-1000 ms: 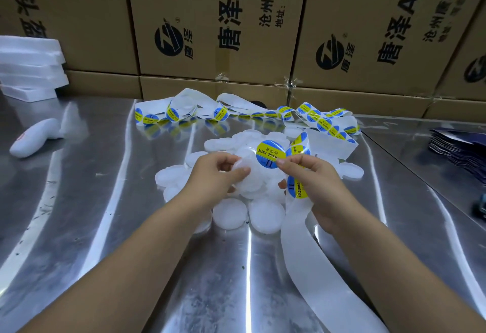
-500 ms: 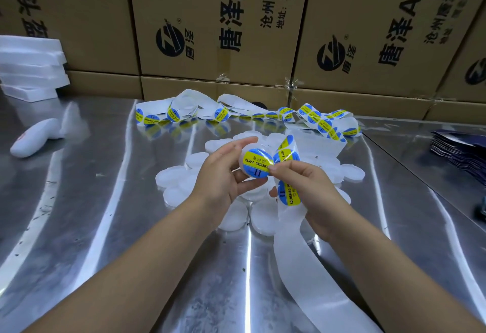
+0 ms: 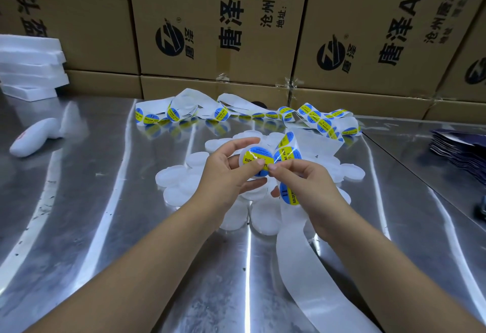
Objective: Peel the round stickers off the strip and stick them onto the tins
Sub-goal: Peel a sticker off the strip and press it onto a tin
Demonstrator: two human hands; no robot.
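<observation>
My left hand (image 3: pixel 226 177) holds a round white tin (image 3: pixel 243 157) tilted toward me, thumb across the blue and yellow sticker (image 3: pixel 256 157) on its lid. My right hand (image 3: pixel 307 182) grips the white sticker strip (image 3: pixel 292 248), its fingertips touching the tin's sticker edge. Two more stickers sit on the strip beside and below my right fingers. Several plain white tins (image 3: pixel 178 182) lie in a heap on the steel table (image 3: pixel 118 227) under my hands. The strip runs back in loops with more stickers (image 3: pixel 318 119).
Cardboard boxes (image 3: pixel 215 22) wall off the back of the table. White foam slabs (image 3: pixel 29 67) are stacked at the far left, with a white handheld object (image 3: pixel 34 136) in front of them. A pile of dark sheets (image 3: pixel 460 151) lies at the right.
The sticker went from my right fingers onto the tin in my left hand. The tin has since turned, and my left thumb has come over the sticker.
</observation>
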